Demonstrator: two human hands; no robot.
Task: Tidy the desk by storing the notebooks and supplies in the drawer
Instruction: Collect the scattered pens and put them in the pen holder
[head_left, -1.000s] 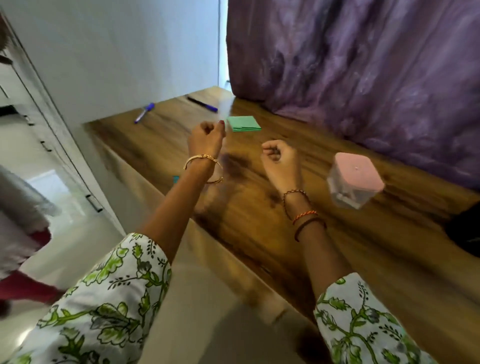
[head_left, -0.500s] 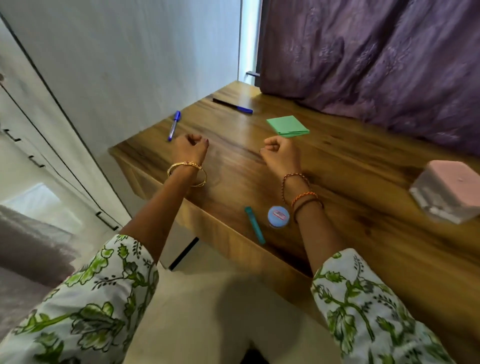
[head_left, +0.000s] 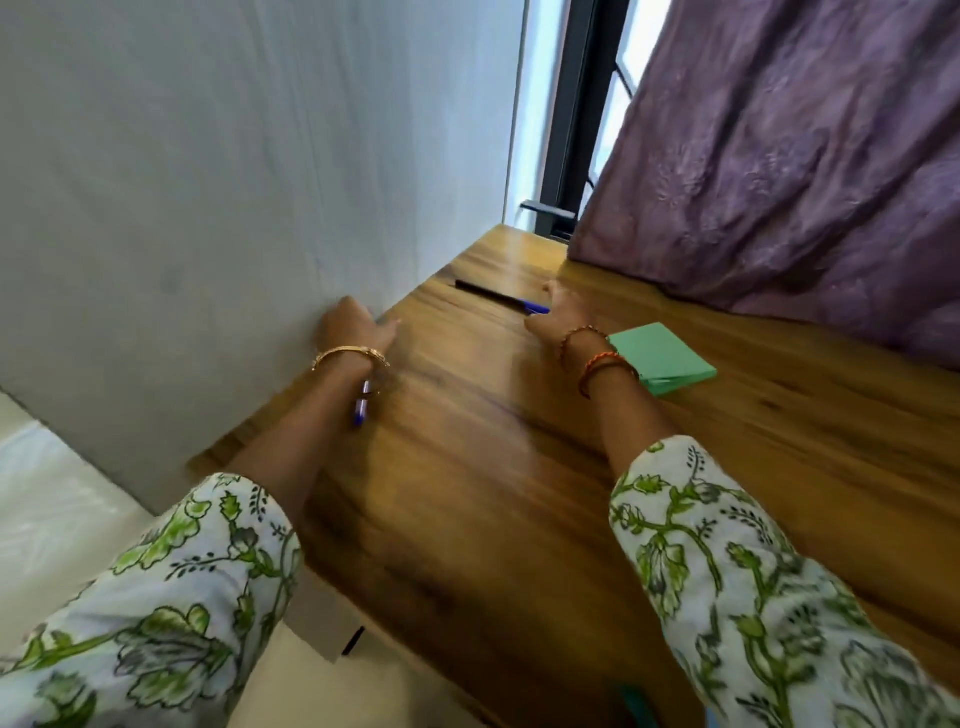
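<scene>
black-blue pen (head_left: 501, 300): lying flat at the far end of the desk (head_left: 467, 493), near the curtain (head_left: 779, 166); slim round barrel, smooth plastic, likely rolling if nudged.
right hand (head_left: 558, 317): reaching at the pen's blue end, fingers loosely curled, not gripping yet as far as I can tell.
grip tip: pinching mid-barrel, thumb against forefinger, then lifting straight.
blue pen (head_left: 362, 402): lying partly under the left wrist, beside the wall (head_left: 208, 182).
left hand (head_left: 356, 327): resting on the desk edge at the wall, fingers extended, holding nothing.
green sticky notes (head_left: 667, 358): square paper pad, just beside the right wrist.
desk surface: glossy wood grain, slick.
drawer: not in view.
</scene>
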